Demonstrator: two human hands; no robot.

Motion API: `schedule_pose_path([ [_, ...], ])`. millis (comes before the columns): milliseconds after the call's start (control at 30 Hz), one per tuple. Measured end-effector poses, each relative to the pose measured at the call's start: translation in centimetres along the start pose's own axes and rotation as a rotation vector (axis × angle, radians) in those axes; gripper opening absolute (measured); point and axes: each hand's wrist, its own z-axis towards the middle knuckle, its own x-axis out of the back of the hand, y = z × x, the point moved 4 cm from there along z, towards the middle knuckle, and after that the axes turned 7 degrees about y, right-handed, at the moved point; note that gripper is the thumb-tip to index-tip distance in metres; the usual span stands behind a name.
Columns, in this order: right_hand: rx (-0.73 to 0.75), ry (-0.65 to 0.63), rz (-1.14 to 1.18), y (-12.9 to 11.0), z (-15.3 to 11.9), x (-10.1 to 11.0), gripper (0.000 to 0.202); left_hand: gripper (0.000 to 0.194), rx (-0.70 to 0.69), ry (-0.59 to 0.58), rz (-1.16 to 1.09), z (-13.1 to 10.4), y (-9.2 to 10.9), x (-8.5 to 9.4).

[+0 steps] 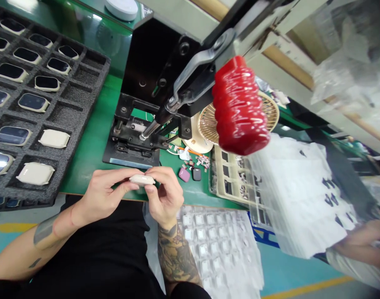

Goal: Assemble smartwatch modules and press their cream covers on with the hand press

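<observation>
A cream-white smartwatch case (142, 180) is held edge-on between both hands over the front edge of the green bench. My left hand (107, 191) pinches its left end between thumb and fingers. At the other end, my right hand (165, 193) grips it the same way. Just beyond the hands stands a black toggle press (130, 153) with a large red ribbed handle (241, 108). To the left lies a grey foam tray (69, 110) of similar watch cases, most showing dark screens and two lying with pale sides up (35, 173).
Purple (184, 174) and black small square cases (196, 174) lie on the bench near scattered small parts. A beige fan (205, 124) stands behind the press. At right are a parts tray (227, 191) and white sheets (298, 199). A clear blister tray (221, 249) sits below; another person's arm (361, 245) shows far right.
</observation>
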Motion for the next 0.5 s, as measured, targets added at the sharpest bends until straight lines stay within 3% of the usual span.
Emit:
schedule_pose_path([
  [233,0.029,0.026,0.012,-0.2,-0.5,-0.4,0.012,0.017,0.022,-0.020,-0.004,-0.2,-0.2,-0.2],
  [367,0.065,-0.065,-0.150,-1.1,2.0,1.2,0.019,0.030,0.194,0.033,-0.138,-0.3,-1.0,-0.4],
  [500,0.288,0.252,-0.299,-2.7,8.6,4.2,0.051,0.038,0.368,0.018,-0.319,-0.3,-1.6,-0.9],
])
